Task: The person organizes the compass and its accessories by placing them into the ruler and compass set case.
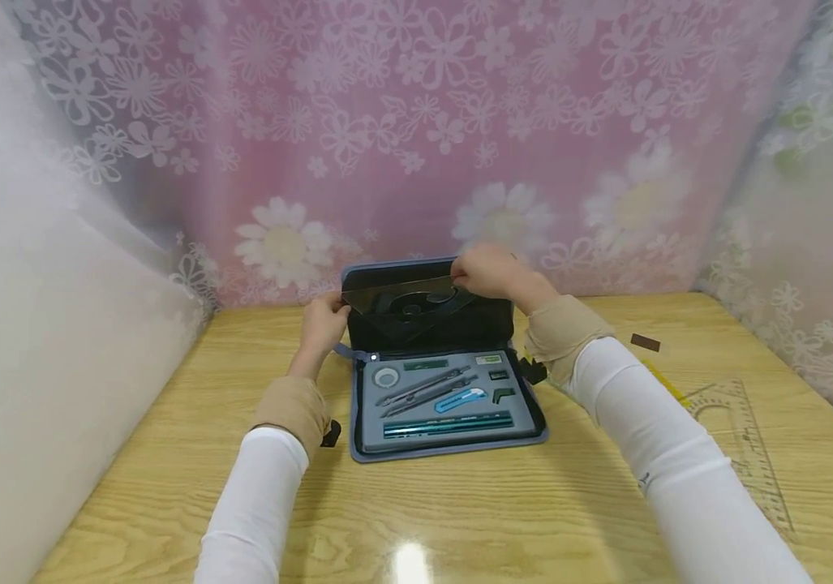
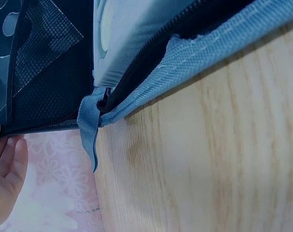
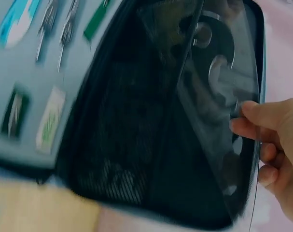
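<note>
A blue zippered drawing case (image 1: pixel 452 454) lies unfolded on the table, its black-lined lid (image 1: pixel 492 328) raised at the back. My left hand (image 1: pixel 324 323) holds the lid's left edge between thumb and fingers. At the lid's upper right, my right hand (image 1: pixel 491 272) pinches the top edge of a clear set square (image 3: pixel 216 89) with curved cut-outs. Its point hangs down, and its lower part overlaps the lid's mesh pocket (image 2: pixel 45 53). In the case's grey tray sit two compasses (image 1: pixel 427 388), a blue utility knife (image 1: pixel 461 400), green pencils (image 1: pixel 448 426) and a roll of tape (image 1: pixel 386 377).
To the right on the table lie another clear set square (image 1: pixel 740 442), a yellow strip (image 1: pixel 667 384) and a small brown bar (image 1: pixel 646 342). A flowered curtain (image 1: pixel 401 162) hangs behind the table.
</note>
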Available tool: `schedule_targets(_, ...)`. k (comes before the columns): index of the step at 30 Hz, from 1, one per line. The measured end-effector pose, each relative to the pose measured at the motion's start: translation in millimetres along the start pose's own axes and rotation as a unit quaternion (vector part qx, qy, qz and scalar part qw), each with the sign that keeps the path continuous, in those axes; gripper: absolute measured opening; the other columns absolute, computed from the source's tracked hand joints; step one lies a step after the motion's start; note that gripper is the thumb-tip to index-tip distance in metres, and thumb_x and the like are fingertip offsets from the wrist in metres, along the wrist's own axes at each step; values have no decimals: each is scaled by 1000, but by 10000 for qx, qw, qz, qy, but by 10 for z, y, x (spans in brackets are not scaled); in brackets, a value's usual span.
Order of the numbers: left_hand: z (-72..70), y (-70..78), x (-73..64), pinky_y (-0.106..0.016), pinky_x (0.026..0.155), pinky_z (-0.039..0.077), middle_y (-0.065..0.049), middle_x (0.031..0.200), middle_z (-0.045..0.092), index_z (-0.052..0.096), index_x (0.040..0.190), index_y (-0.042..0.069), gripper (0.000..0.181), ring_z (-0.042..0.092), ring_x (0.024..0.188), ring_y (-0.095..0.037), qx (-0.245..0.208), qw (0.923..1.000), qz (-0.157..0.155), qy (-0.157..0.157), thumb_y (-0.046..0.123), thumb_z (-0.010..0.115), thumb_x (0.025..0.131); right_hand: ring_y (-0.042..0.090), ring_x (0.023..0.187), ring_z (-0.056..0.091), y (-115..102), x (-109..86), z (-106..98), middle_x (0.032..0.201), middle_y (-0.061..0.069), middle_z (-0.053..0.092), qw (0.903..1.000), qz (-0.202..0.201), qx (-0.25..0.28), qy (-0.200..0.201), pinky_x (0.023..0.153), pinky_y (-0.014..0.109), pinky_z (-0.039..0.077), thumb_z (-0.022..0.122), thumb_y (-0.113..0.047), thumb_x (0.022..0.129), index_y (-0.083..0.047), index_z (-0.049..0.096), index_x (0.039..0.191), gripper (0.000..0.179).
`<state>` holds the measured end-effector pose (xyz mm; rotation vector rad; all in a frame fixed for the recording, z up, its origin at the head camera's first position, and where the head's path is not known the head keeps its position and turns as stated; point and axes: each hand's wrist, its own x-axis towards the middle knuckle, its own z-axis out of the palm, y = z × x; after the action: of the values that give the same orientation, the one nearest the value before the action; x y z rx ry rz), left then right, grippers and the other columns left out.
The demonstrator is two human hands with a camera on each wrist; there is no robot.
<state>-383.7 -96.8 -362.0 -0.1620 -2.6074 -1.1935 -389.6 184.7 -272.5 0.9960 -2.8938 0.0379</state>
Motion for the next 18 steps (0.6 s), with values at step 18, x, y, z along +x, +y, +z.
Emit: schedule_targets(18,-1,-9,12,-40,79,48,-19,99,67,65,108,-3,22,61,93,-30,-38,9999,-56,-131,7,55,90,19,62,44,23,70,87,69,8,53,9874,309,1441,580,64,34,38,48,-2,94,-1,63,79,21)
